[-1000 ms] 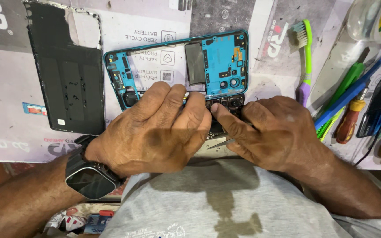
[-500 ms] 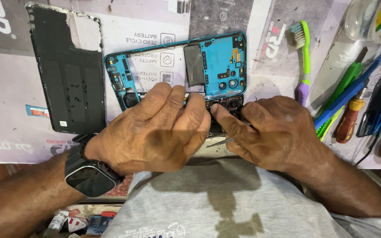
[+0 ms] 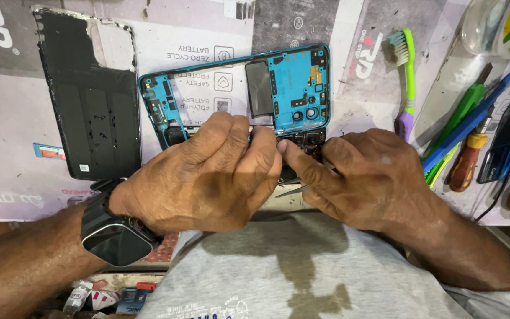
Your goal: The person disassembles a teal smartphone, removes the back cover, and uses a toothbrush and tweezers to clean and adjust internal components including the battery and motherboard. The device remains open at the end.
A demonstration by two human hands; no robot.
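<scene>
Hardly anything had moved since the earlier frames: both hands stayed bunched at the centre of the frame over the lower edge of the teal phone frame (image 3: 293,88), which lay open-side up at upper centre. The left hand (image 3: 208,177) pressed its curled fingers down on the phone, while the right hand (image 3: 367,177) pinched thin metal tweezers (image 3: 293,190) against it. It looked light, thin and fragile, best held by its rim; a black back cover (image 3: 90,118) lay at upper left.
</scene>
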